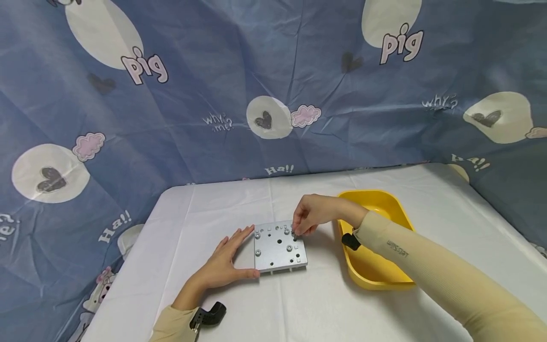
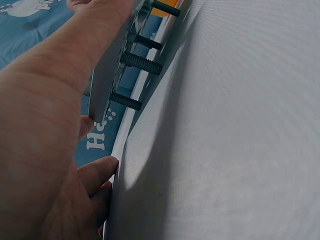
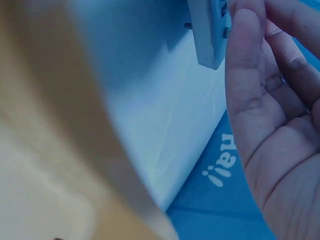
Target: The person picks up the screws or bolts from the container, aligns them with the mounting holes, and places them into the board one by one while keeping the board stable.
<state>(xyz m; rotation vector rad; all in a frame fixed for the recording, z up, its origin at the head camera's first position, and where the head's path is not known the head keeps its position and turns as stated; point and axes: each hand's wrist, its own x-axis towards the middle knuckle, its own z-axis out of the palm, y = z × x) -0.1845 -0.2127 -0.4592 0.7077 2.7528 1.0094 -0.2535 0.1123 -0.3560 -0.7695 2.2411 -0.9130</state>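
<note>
A silver metal plate [image 1: 278, 254] with holes and several socket-head screws lies raised off the white table in the head view. Threaded screw shanks [image 2: 142, 63] stick out from its underside in the left wrist view. My left hand [image 1: 220, 266] touches its left side with fingers spread, thumb at the near corner and index finger at the far one. At the plate's right side, my right hand [image 1: 314, 213] pinches a small screw [image 1: 295, 237] over the top face. Fingertips mostly hide that screw. The right wrist view shows the plate's edge [image 3: 206, 40] beside the thumb.
A yellow plastic bin [image 1: 373, 284] stands right of the plate, with the right forearm passing over it. White cloth covers the table [image 1: 239, 316]. A blue printed curtain [image 1: 205, 95] hangs behind. Both wrists wear black mounts.
</note>
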